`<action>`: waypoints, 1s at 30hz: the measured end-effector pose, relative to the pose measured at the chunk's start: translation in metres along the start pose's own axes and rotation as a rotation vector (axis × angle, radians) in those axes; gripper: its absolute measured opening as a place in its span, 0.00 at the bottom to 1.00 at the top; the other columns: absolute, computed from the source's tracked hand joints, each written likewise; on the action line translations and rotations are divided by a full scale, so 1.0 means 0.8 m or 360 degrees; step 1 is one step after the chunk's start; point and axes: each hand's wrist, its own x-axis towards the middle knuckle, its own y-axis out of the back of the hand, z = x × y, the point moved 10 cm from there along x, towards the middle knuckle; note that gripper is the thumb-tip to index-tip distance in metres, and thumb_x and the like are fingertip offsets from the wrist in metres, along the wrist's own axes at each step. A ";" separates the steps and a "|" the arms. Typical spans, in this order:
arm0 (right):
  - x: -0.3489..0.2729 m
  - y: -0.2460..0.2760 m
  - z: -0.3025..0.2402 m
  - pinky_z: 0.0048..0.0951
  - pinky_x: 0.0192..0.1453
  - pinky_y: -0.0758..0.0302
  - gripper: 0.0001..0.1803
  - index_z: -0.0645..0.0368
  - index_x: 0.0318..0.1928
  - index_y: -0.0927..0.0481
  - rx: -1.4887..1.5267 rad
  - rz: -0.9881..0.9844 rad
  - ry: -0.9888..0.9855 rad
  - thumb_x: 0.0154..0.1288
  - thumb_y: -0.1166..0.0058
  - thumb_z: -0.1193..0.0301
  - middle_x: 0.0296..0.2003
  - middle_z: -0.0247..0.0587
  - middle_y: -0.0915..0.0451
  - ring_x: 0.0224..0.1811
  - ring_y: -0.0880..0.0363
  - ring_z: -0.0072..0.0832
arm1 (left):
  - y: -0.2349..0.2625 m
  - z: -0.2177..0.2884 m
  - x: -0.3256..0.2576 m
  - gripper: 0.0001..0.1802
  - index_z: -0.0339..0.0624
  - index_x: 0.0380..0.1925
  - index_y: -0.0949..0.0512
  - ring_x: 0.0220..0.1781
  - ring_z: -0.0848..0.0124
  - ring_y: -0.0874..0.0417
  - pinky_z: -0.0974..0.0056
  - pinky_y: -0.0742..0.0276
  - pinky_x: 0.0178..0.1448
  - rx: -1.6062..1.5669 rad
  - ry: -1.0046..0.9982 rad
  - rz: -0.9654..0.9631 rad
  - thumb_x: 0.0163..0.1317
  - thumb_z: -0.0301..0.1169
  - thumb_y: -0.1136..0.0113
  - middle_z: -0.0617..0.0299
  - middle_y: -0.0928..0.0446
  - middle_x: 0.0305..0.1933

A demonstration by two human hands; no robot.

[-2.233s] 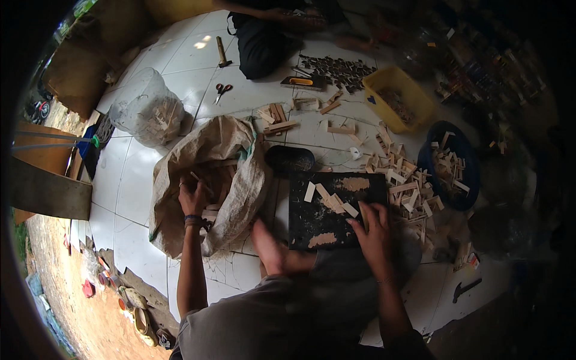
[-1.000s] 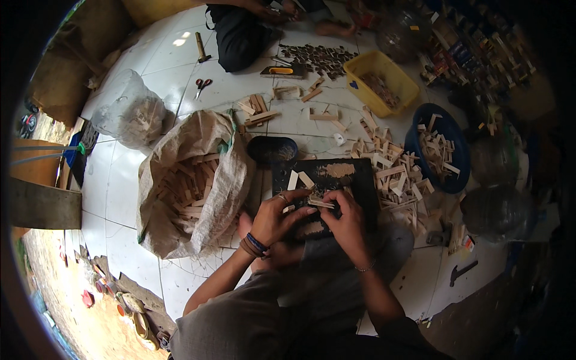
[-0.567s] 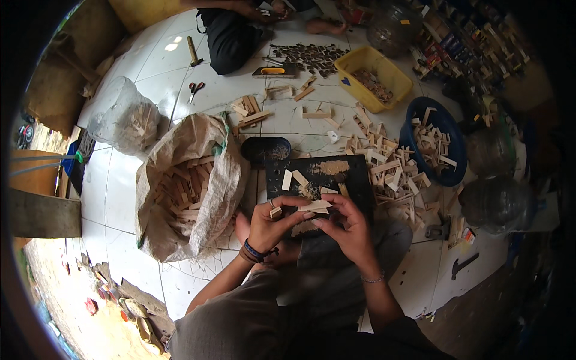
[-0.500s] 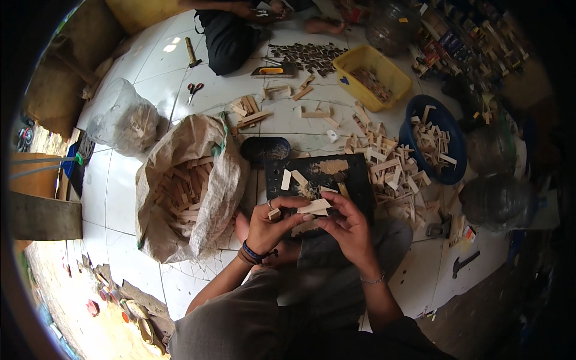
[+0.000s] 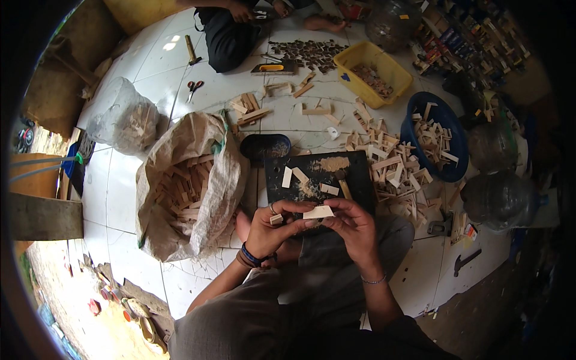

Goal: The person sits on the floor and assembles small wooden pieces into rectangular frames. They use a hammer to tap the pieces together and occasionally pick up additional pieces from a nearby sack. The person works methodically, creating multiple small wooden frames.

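Observation:
Between my two hands is a pale, flat wooden piece (image 5: pixel 318 212), held over my lap near a black board. My left hand (image 5: pixel 264 233) pinches its left end between thumb and fingers. A second small wood block (image 5: pixel 276 219) is tucked in that same hand. My right hand (image 5: pixel 355 231) is closed on the right end, thumb below and fingers above. Just beyond, the black board (image 5: pixel 277 191) bears a few wood pieces, sawdust and a small hammer (image 5: pixel 344 185). Fingers partly cover the held piece.
To my left stands a woven sack (image 5: pixel 231 180) of wood strips. Loose wood pieces (image 5: pixel 393 171) heap at right beside a blue basin (image 5: pixel 459 175). A yellow tub (image 5: pixel 403 78) and a seated person (image 5: pixel 228 42) are farther off. A claw hammer (image 5: pixel 465 263) lies right.
The wooden piece has turned from a slant to nearly level between my fingers. My right hand has lowered slightly, uncovering a wood piece on the board.

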 end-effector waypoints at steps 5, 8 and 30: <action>-0.001 0.000 0.004 0.21 0.55 0.21 0.20 0.65 0.61 0.21 0.0115 -0.0009 -0.0063 0.70 0.35 0.79 0.55 0.38 0.17 0.47 0.20 0.16 | -0.003 0.021 -0.001 0.13 0.37 0.47 0.15 0.47 0.81 0.15 0.74 0.21 0.47 0.0344 -0.0264 -0.0139 0.62 0.21 0.27 0.56 0.14 0.58; -0.003 0.001 0.007 0.21 0.55 0.21 0.19 0.65 0.60 0.21 0.0136 -0.0011 -0.0094 0.70 0.35 0.79 0.55 0.38 0.17 0.46 0.20 0.16 | -0.004 0.015 -0.001 0.12 0.36 0.46 0.16 0.55 0.75 0.14 0.70 0.18 0.54 0.0218 -0.0204 -0.0136 0.63 0.21 0.28 0.53 0.15 0.59; -0.022 -0.034 -0.094 0.29 0.50 0.23 0.17 0.60 0.50 0.15 -0.0882 -0.0031 0.0432 0.60 0.29 0.77 0.48 0.38 0.16 0.49 0.17 0.30 | -0.035 0.075 -0.007 0.18 0.40 0.54 0.19 0.51 0.62 0.10 0.63 0.15 0.54 0.1049 -0.0669 -0.0255 0.64 0.25 0.28 0.54 0.13 0.52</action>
